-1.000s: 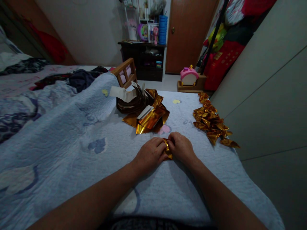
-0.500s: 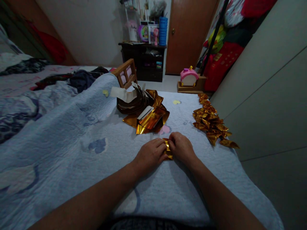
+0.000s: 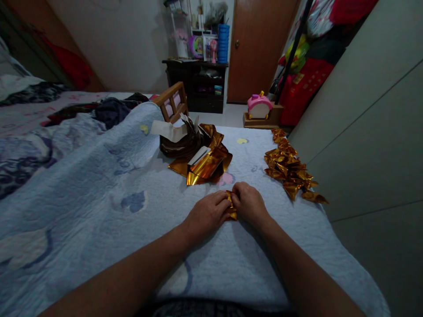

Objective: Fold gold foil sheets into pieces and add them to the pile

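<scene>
A small folded piece of gold foil paper lies on the blue quilt, partly covered by my fingers. My left hand is closed on its left side, fingers pressing it down. From the right, my right hand pinches its upper right edge with bent fingers. Just beyond my hands sits a stack of gold foil sheets, some loose and bent. Behind it a bundle of dark-edged paper curls upward, with pale sheets on top.
Folded gold foil pieces form a pile along the quilt's right edge, beside a pale cabinet. A wooden rail stands at the far edge. Rumpled bedding covers the left; a pink toy stands beyond.
Both hands stay on the foil piece, with slightly less of its gold surface showing between them. The whole view has shifted a little.
</scene>
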Available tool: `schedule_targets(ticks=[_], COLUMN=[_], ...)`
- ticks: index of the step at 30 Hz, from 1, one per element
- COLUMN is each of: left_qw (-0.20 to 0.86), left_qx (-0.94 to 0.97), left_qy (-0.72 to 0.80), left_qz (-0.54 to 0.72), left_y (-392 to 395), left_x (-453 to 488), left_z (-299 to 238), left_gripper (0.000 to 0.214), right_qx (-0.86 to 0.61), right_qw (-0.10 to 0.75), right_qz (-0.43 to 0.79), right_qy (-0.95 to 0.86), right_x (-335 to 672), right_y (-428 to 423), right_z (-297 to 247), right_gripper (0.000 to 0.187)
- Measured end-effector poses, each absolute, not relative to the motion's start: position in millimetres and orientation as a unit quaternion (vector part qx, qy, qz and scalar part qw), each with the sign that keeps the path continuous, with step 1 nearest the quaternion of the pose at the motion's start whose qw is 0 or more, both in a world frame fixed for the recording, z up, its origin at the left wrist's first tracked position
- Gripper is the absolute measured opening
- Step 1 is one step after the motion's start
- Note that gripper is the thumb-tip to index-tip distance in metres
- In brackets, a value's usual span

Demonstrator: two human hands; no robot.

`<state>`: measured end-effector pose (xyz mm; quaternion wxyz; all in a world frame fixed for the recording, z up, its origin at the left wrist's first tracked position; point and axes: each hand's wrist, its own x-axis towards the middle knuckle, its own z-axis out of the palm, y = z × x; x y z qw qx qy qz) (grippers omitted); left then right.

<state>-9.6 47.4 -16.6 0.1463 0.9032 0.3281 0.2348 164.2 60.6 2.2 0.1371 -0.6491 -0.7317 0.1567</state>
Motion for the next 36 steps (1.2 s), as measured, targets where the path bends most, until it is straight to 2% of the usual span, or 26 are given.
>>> schedule_targets(ticks=[13,26,36], left_qw=[0.123,0.059,0.033], left_qx=[0.913,0.928,0.932], left_qy=[0.330,0.323,0.320], left_qz=[0.205,0.176,0.168], left_y=[47.8,43.7,40.6], left_x=[-8.9,-8.2,-6.6], left_z=[-23.8,-19.4,-16.2], left_gripper=[0.022,0.010,0.011], right_qx=[-0.650,-0.658,-0.640], right_qw=[0.136,0.145,0.177], right_qz=[0.158,0.164,0.168], right_qy=[-0.731,-0.721,-0.729], right_x=[164.0,164.0,165.3], right_y=[60.3,60.8,58.7], right_z=[2.4,1.7,0.6], right_gripper=[0.013,0.011,0.024])
